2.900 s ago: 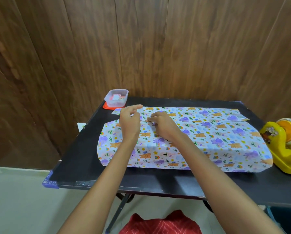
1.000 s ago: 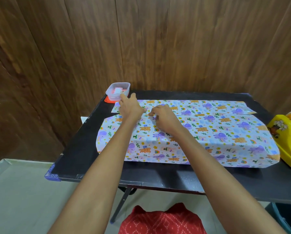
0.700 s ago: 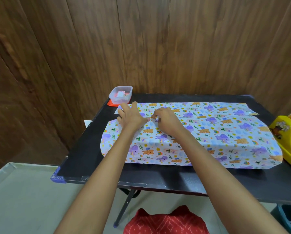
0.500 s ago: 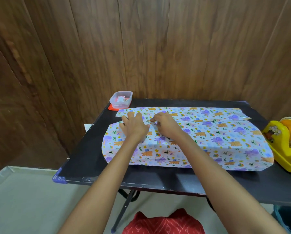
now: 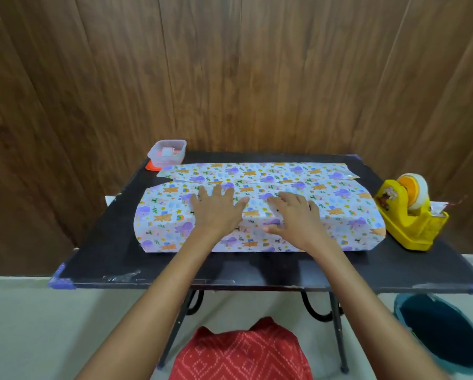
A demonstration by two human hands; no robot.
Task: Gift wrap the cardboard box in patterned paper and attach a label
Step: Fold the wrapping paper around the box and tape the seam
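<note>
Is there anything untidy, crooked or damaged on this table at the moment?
Nothing is spilled or torn. The patterned paper is only half wrapped: its left and right ends stand open, and a far strip lies flat on the table. Tape scraps stick to the table's front edge.

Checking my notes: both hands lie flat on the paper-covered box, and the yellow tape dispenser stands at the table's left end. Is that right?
No. The head view shows the yellow tape dispenser at the right end of the table, not the left. The left hand and right hand do lie flat on the paper-covered box.
</note>
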